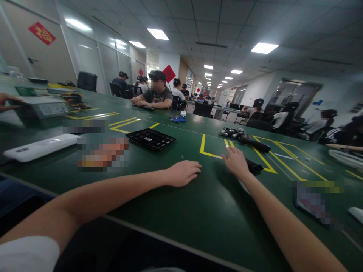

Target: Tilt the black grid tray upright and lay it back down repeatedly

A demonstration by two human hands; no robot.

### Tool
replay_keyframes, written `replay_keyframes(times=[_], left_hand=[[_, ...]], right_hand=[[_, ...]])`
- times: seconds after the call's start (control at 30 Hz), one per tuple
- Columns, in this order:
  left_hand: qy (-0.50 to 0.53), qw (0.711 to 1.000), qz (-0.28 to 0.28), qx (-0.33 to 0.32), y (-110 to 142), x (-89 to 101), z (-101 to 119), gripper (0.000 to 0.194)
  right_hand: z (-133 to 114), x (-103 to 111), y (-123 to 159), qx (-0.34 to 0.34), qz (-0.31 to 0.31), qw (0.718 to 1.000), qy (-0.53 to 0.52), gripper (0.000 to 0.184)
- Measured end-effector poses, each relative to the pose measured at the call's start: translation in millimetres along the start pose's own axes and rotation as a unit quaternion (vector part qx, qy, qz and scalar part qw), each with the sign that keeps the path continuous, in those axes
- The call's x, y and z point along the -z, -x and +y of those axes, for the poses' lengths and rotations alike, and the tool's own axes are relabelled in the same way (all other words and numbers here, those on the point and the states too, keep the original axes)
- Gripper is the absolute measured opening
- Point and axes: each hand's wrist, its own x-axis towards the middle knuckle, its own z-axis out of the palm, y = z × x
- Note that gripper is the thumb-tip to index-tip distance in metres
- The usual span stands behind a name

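My left hand (183, 174) lies on the green tabletop (181, 211) with its fingers loosely stretched and nothing visible in them. To its right, my right hand (236, 161) has its fingers spread at the corner of a yellow tape outline (211, 154). Beside its wrist a black, tube-like part (255, 166) sticks out; the hand covers its near end. Beyond that hand is a cluster of dark metal pieces (232, 133) next to a black rod-shaped part (256, 144). A black gridded plastic panel (151, 139) sits beyond my left hand.
A long white device (42, 147) and a blurred-out orange item (103, 153) are on the left. Farther left, another person's hand (8, 102) touches a grey metal box (42, 107). Across the table sits a person (159, 92). A blurred-out item (313, 206) lies right.
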Motion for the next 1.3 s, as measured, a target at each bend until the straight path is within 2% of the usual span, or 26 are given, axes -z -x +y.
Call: replay_keyframes(times=[0.1, 0.17, 0.23, 0.3, 0.4, 0.53, 0.6, 0.67, 0.73, 0.8, 0.83, 0.87, 0.93, 0.97, 1.0, 1.03, 1.1, 1.17, 1.23, 1.3], left_hand=[[0.004, 0.999, -0.025, -0.044, -1.3, -1.6, 19.4, 0.034], [0.003, 0.999, -0.02, -0.044, -2.4, -1.5, 23.1, 0.032], [-0.003, 1.0, -0.003, -0.031, -3.4, -0.8, 20.8, 0.031], [-0.037, 0.999, 0.025, -0.006, -4.9, 0.7, 13.9, 0.031], [-0.122, 0.989, 0.058, 0.058, -8.5, 3.7, -4.5, 0.03], [-0.168, 0.962, 0.033, 0.211, -10.9, 4.2, -36.3, 0.03], [-0.15, 0.959, 0.006, 0.24, -10.0, 1.7, -47.7, 0.026], [-0.116, 0.966, -0.002, 0.232, -9.4, -0.7, -53.8, 0.021], [-0.063, 0.971, 0.017, 0.229, -10.8, -0.3, -57.3, 0.016], [0.042, 0.96, 0.06, 0.27, -13.6, 5.6, -62.8, 0.011], [0.121, 0.939, 0.09, 0.309, -14.6, 11.1, -67.6, 0.011], [0.212, 0.903, 0.126, 0.352, -14.7, 18.3, -73.9, 0.011], [0.384, 0.795, 0.21, 0.42, -10.3, 36.2, -90.9, 0.011], [0.436, 0.743, 0.256, 0.438, -5.2, 45.9, -100.6, 0.011], [0.449, 0.709, 0.301, 0.452, 1.6, 55.3, -110.6, 0.011], [0.42, 0.695, 0.33, 0.482, 9.9, 63.8, -120.2, 0.012], [0.353, 0.688, 0.352, 0.528, 28.3, 76.7, -136.9, 0.013], [0.251, 0.719, 0.312, 0.568, 44.8, 82.7, -149.5, 0.016], [0.116, 0.759, 0.218, 0.603, 55.2, 82.3, -158.3, 0.026], [0.0, 0.779, 0.11, 0.618, 58.2, 77.9, -164.4, 0.037]], right_hand=[[37.1, -4.2, 5.0, -0.12, -0.015, 0.99, 0.071, 0.049], [53.3, -8.2, 9.8, -0.186, -0.053, 0.978, 0.084, 0.049], [61.8, -11.3, 12.6, -0.224, -0.094, 0.968, 0.069, 0.048], [64.4, -12.9, 12.5, -0.235, -0.117, 0.963, 0.053, 0.047], [63.4, -13.7, 10.3, -0.234, -0.118, 0.963, 0.054, 0.047], [61.9, -14.4, 9.3, -0.235, -0.111, 0.964, 0.063, 0.047], [62.4, -14.8, 9.7, -0.235, -0.11, 0.964, 0.062, 0.047], [63.5, -15.0, 9.9, -0.233, -0.11, 0.964, 0.059, 0.047], [65.0, -14.9, 9.9, -0.23, -0.107, 0.966, 0.054, 0.048], [66.2, -14.3, 9.9, -0.226, -0.103, 0.967, 0.051, 0.048], [66.6, -13.9, 9.9, -0.224, -0.104, 0.968, 0.05, 0.048], [66.7, -13.5, 10.0, -0.223, -0.105, 0.968, 0.049, 0.048], [66.6, -13.2, 10.3, -0.221, -0.107, 0.968, 0.049, 0.047], [66.4, -13.4, 10.4, -0.221, -0.106, 0.968, 0.051, 0.047], [66.1, -13.8, 10.6, -0.221, -0.104, 0.968, 0.053, 0.047], [65.8, -14.4, 10.7, -0.222, -0.101, 0.968, 0.055, 0.047], [65.2, -15.9, 10.9, -0.226, -0.097, 0.968, 0.057, 0.046], [64.2, -17.2, 10.8, -0.232, -0.093, 0.967, 0.054, 0.047], [63.1, -17.7, 10.4, -0.24, -0.077, 0.967, 0.046, 0.047], [62.6, -17.3, 9.7, -0.262, -0.06, 0.963, 0.033, 0.049]])
